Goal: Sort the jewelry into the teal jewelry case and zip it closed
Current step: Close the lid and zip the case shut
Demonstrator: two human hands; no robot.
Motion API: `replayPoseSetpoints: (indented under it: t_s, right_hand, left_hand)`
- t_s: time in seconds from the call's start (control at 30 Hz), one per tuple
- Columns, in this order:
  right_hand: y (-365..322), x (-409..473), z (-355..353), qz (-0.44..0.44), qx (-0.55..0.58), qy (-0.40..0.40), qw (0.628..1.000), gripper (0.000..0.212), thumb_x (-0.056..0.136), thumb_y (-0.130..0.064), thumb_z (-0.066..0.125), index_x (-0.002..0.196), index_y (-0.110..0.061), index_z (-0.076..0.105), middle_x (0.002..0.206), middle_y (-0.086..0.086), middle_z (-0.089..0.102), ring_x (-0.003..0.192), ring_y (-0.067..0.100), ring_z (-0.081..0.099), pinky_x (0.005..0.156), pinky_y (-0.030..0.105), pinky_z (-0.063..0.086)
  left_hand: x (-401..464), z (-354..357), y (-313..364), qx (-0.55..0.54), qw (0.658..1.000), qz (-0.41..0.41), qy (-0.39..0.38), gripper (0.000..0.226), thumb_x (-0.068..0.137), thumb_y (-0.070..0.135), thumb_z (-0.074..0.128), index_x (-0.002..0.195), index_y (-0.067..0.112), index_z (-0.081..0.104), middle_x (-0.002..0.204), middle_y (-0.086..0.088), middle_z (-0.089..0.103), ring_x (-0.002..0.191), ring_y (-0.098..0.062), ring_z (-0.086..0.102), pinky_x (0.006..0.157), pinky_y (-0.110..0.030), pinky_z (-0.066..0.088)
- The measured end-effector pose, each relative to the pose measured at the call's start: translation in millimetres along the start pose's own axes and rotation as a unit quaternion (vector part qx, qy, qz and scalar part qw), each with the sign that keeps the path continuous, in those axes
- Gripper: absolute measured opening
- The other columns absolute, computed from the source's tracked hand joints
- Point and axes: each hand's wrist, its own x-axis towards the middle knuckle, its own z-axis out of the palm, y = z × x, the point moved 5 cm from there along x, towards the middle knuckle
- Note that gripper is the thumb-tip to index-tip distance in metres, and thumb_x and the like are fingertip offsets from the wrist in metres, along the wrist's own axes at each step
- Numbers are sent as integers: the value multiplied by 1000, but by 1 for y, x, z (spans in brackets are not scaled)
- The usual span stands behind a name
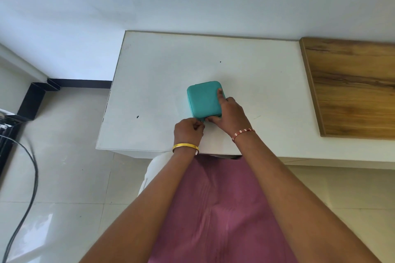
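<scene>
I'm seeing the right hand (229, 114) gripping the closed teal case (203, 99), left hand (188, 131) pinching its zipper pull (202, 121) just beside, on the tabletop (149, 83)

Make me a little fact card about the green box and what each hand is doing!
box: teal jewelry case, lid down, on the white table
left hand: left hand pinches something small at the case's near edge, likely the zipper pull
right hand: right hand holds the case, one finger on top
loose jewelry on the table: none visible
beside the table: wooden board
</scene>
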Motion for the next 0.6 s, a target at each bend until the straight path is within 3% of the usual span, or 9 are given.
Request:
replayPoseSetpoints:
  t_s: [0.07,0.13,0.2,0.23,0.3,0.37,0.5,0.6]
  right_hand:
    - [8,-2,-2,20,71,9,997,90,80,-27,69,147,-13,11,123,19,50,114,32,50,95,35,40]
    - [20,-10,-6,70,197,87,974,79,77,-20,72,142,-9,29,122,17,55,111,29,54,92,33,45]
    - [28,-23,-5,137,250,182,941,34,79,-17,68,110,-4,59,101,17,66,90,28,62,76,29,47]
    - [30,-28,0,169,283,189,925,16,81,-18,65,87,-3,64,84,17,67,75,29,63,69,32,50]
    - [25,-31,21,226,395,110,884,25,82,-18,64,64,-2,59,60,16,60,50,27,57,55,38,56]
    - [11,-30,39,240,451,15,860,29,83,-19,66,59,-6,56,55,12,55,43,22,51,49,31,53]
    - [-2,-20,48,206,429,-10,879,32,82,-19,67,54,-10,54,54,8,54,44,21,48,51,30,47]
    - [-1,-18,51,211,433,-15,876,29,81,-12,67,54,-10,55,54,8,53,45,21,47,50,28,45]
  left_hand:
    - [2,0,-2,-37,999,-24,10,14,79,14,64,85,3,71,79,-17,72,79,-30,68,83,-35,52]
    - [1,-1,-6,-77,996,-48,11,13,78,11,65,85,3,72,78,-17,72,70,-22,69,83,-34,54]
    - [0,-1,-9,-104,993,-61,8,11,78,9,65,85,4,72,76,-17,71,54,-7,64,82,-34,55]
    - [-1,-1,-8,-108,992,-62,6,11,78,9,65,86,4,72,76,-17,71,53,-6,63,82,-34,55]
    - [-3,-1,-6,-104,993,-56,3,13,80,8,64,89,3,71,78,-18,71,59,-16,64,83,-33,54]
    - [-5,-2,-4,-90,995,-43,-4,15,81,9,62,91,3,72,81,-18,72,65,-22,66,82,-30,53]
    - [-6,-5,-5,-29,999,-12,-24,18,83,12,60,94,6,73,88,-17,72,86,-28,67,82,-29,48]
    - [-5,-9,-10,-43,998,-33,-16,19,81,9,59,94,7,73,86,-16,73,87,-27,68,88,-31,50]
